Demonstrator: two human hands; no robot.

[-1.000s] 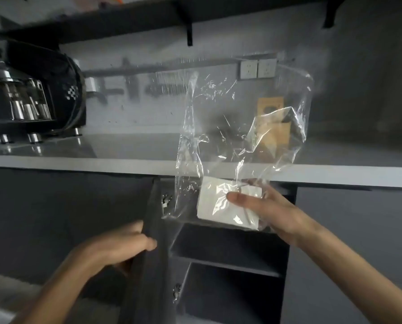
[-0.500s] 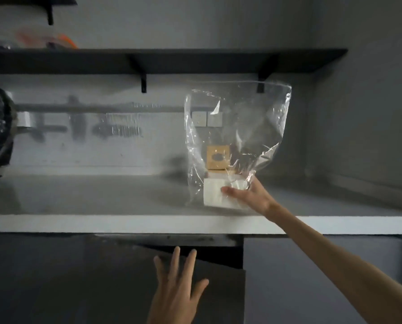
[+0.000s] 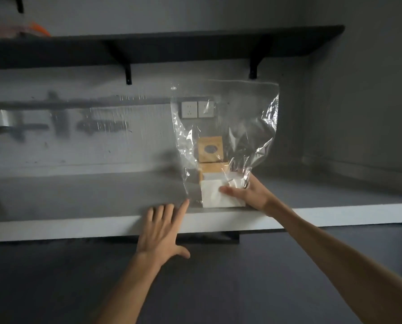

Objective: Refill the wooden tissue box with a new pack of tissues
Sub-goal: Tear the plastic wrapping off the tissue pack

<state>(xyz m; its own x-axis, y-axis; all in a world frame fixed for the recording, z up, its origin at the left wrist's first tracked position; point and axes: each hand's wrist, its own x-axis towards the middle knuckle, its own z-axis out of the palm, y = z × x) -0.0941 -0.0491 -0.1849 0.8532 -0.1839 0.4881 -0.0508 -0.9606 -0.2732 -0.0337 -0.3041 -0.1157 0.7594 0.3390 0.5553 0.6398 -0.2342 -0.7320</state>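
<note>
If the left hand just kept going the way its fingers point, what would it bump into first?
Most likely the clear plastic bag: the left hand points up and forward over the counter, its index fingertip nearly at the bag's lower corner. Depth is hard to judge.

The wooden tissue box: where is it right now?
The wooden tissue box stands at the back of the counter, right of centre in the head view, seen through the clear bag, just behind the tissue pack under the right hand.

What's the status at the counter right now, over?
Right hand gripping tissue pack through clear bag. Left hand open, reaching toward bag. Wooden tissue box behind, seen through plastic. Counter path unobstructed.
</note>
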